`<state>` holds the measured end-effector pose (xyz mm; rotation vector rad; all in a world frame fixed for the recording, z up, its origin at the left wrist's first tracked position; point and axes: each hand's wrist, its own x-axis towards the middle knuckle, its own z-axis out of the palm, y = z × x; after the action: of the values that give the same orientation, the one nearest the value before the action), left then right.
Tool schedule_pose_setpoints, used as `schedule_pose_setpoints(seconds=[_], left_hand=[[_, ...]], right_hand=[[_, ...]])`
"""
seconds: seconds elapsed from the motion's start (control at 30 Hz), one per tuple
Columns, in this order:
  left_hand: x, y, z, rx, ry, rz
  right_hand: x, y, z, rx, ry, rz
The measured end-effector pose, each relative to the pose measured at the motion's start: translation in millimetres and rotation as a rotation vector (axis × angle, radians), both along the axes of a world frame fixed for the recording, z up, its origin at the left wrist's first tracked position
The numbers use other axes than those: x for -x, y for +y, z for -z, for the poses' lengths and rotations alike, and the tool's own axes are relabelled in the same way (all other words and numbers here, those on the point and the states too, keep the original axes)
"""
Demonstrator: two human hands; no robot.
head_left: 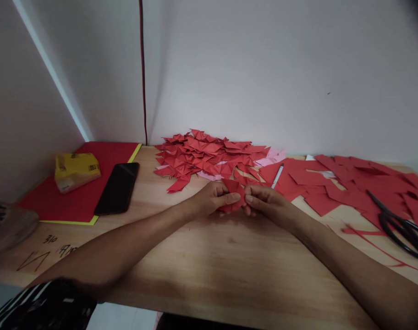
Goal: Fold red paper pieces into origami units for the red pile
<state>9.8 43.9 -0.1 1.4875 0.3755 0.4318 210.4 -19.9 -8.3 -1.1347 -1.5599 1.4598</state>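
My left hand [212, 198] and my right hand [266, 200] meet over the middle of the wooden table [209, 266]. Both pinch one small folded red paper piece [233, 190] between thumbs and fingers, just above the tabletop. Behind the hands lies a heap of folded red paper pieces [205, 156] with a few pink ones mixed in. To the right are several flat red paper squares [349, 183], spread loosely. A white pen [277, 176] lies among them, close to my right hand.
Black scissors [399, 224] lie at the right edge beside thin red paper strips. At the left, a black phone [118, 188] and a yellow packet [76, 170] rest on a red sheet [57, 201]. White walls close the corner, and a dark cable [143, 73] runs down it.
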Motion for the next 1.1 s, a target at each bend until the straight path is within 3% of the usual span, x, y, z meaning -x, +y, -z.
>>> schedule_pose_setpoints(seconds=[0.1, 0.27, 0.47, 0.57, 0.73, 0.9, 1.1], left_hand=[[-1, -1, 0.6, 0.031, 0.032, -0.076], [-2, -5, 3.0, -0.104, 0.061, -0.161], [-2, -4, 3.6, 0.072, 0.017, -0.125], [-2, -5, 3.7, -0.017, 0.029, -0.164], [-2, -7, 4.8, -0.171, 0.035, -0.37], [-2, -4, 5.5, -0.021, -0.067, -0.4], [-5, -6, 4.5, 0.075, -0.174, -0.372]], right_hand=[[2, 0, 0.8, -0.052, -0.064, 0.035], [7, -3, -1.2, -0.142, -0.209, 0.036], [9, -4, -0.4, -0.057, -0.057, 0.009], [10, -3, -2.3, -0.109, -0.129, 0.039], [10, -1, -2.8, -0.287, -0.298, 0.144], [8, 2, 4.1, -0.302, -0.276, 0.264], [11, 2, 4.9, -0.261, -0.232, 0.202]])
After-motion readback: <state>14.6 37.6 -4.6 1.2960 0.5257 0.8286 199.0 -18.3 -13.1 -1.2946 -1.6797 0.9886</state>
